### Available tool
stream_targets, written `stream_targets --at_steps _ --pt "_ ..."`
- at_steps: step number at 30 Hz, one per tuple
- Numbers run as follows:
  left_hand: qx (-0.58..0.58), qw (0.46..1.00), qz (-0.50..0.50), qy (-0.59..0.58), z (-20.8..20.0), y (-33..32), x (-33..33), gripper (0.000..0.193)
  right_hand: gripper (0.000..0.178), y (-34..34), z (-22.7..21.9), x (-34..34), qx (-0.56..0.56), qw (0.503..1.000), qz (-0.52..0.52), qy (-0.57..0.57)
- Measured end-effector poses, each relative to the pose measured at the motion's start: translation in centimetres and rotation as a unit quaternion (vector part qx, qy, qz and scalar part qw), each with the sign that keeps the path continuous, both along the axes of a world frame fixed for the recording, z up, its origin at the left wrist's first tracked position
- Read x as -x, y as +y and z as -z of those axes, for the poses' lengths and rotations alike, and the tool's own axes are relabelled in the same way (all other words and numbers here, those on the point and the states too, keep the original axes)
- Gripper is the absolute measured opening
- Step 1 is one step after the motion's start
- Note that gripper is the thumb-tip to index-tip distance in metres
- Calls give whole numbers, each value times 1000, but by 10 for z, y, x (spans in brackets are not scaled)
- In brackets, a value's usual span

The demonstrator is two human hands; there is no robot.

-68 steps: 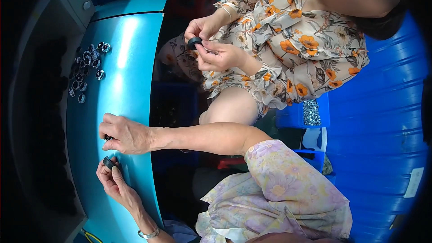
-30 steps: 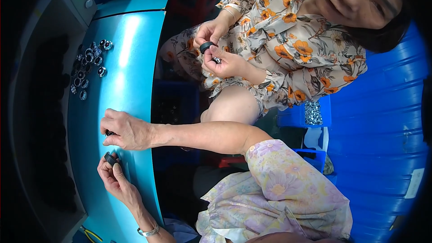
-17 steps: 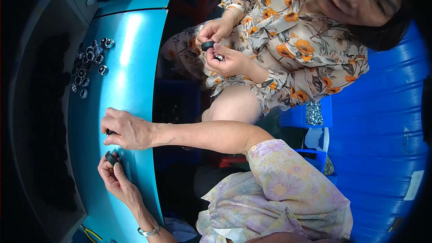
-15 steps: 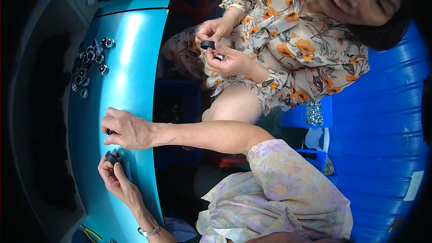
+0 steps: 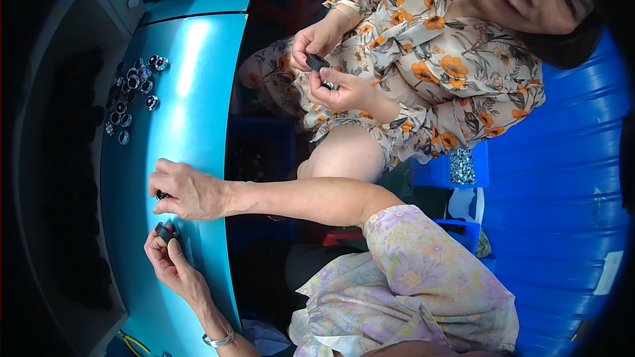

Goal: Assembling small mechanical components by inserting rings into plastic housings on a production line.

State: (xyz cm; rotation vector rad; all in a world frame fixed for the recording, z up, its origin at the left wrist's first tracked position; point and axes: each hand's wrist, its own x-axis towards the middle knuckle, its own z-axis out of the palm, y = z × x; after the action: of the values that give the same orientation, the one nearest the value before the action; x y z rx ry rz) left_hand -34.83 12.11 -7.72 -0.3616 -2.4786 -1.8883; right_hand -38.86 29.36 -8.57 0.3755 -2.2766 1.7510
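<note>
Head view: the long glossy teal bench (image 5: 192,92) fills the left side, and everything is placed from it. On its middle, the right hand (image 5: 188,192) lies curled, fingers closed on a tiny dark part, barely visible. Just below on the bench, the left hand (image 5: 173,266) pinches one small black ring-shaped part (image 5: 164,232) between thumb and fingers; which way its axis points cannot be told. At the bench's upper end lies a cluster of over a dozen small silver metal rings (image 5: 132,96). Beside the bench, another person's two hands (image 5: 331,66) hold one black part.
</note>
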Motion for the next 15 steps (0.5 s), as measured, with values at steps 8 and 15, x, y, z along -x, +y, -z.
stream_targets --at_steps 8,15 --pt "-2 1000 -3 -2 4 -1 3 17 24 -1 4 4 -13 1000 4 2" --pt "-2 1000 -1 -5 5 -2 4 18 23 -2 6 4 -13 1000 8 10"
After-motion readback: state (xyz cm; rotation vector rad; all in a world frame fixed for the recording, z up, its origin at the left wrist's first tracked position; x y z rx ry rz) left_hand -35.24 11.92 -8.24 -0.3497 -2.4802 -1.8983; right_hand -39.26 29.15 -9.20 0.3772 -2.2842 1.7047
